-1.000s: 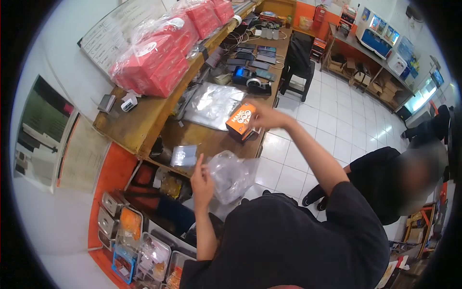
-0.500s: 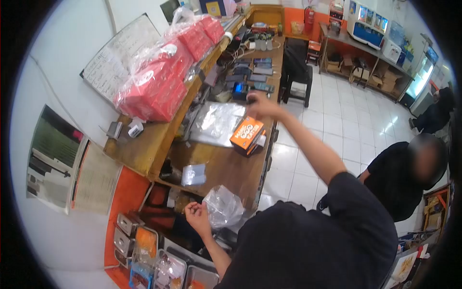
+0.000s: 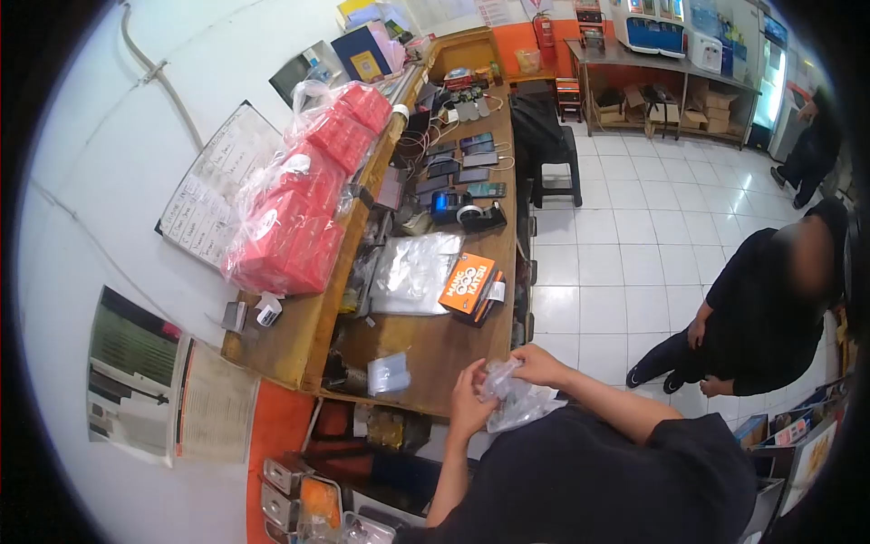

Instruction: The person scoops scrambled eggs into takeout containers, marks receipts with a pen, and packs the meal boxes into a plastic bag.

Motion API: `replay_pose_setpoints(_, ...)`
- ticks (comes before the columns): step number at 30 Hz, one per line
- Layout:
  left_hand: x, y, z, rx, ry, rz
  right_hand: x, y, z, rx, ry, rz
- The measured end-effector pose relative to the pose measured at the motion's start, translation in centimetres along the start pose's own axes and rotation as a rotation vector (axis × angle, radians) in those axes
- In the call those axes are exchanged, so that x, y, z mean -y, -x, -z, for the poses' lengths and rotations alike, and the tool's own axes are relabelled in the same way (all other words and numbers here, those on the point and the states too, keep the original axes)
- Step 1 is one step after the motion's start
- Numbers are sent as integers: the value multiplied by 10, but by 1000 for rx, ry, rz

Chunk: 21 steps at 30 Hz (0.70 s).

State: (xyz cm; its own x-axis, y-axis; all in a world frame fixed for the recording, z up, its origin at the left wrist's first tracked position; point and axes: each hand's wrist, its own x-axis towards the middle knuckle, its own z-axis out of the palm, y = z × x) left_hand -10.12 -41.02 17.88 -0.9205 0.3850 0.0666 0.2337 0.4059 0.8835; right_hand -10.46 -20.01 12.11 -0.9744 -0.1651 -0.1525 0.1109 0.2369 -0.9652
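In front of my chest is a crumpled clear plastic bag. My right hand pinches its upper edge with closed fingers. On the bag's other side, my left hand has its fingers curled against the plastic; whether anything is inside the bag I cannot make out. Just beyond my hands stands an orange and black box with white lettering and a white label on its side. It rests at the edge of a stack of clear plastic sheets or bags. Farther back sits a black tape dispenser.
The wooden counter carries a small pale packet stack and several phones. Bagged red boxes fill the raised shelf on the left. Metal containers stand below left. A person in black stands at right.
My right hand has come back from the tape dispenser to the plastic bag. My left hand and the bag have risen closer to the counter edge. The view has shifted.
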Motion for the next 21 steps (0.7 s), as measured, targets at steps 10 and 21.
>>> replay_pose_setpoints(10, 70, 6, -21, -125, -203, 42, -5, 52, 27, -11, 332, 54)
replay_pose_setpoints(21, 77, 23, -12, -224, -161, 200, 23, 54, 45, -7, 655, -43)
